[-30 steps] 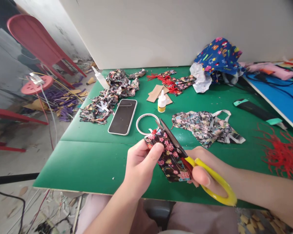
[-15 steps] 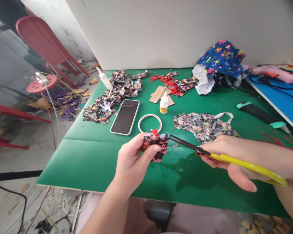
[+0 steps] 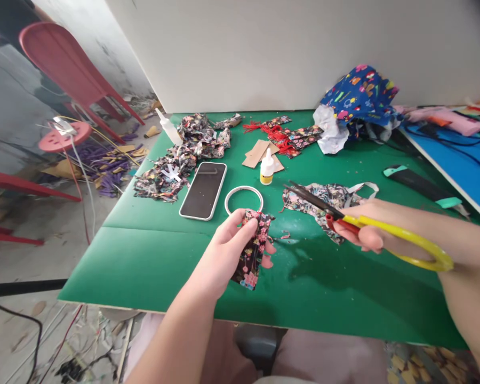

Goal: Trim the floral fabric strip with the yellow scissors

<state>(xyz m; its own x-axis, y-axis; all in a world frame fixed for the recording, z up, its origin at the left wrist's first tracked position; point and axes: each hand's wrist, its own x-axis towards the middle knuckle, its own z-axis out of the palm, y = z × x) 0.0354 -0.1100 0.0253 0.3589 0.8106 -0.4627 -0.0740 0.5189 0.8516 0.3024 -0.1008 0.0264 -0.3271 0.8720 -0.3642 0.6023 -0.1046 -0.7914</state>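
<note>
My left hand (image 3: 236, 240) pinches a dark, flower-printed strip of fabric (image 3: 253, 261) over the front of the table, thumb on top and fingertips showing behind its right edge. To the right, my right hand (image 3: 364, 229) is closed on a pair of scissors (image 3: 400, 240) with yellow and red handles. The scissors' dark blades point left, apart from the fabric. Beneath them lies a floral cloth piece (image 3: 304, 197) with a white strap. A few tiny scraps (image 3: 285, 235) rest beside my left hand. A white ring (image 3: 226, 205) lies just behind it.
On the green table (image 3: 144, 266) are a phone (image 3: 203, 190), a small glue bottle (image 3: 267, 169), cardboard pieces (image 3: 258, 153), red-tasselled fabric pieces (image 3: 298, 137), crumpled floral cloth (image 3: 196, 138), a clear bottle (image 3: 168, 128), a utility knife (image 3: 422, 186) and blue printed cloth (image 3: 360, 96). A red chair (image 3: 64, 64) stands left.
The scissors have moved up and away from the fabric. My left hand has turned the fabric piece so that it hangs lower, and its red threads no longer show.
</note>
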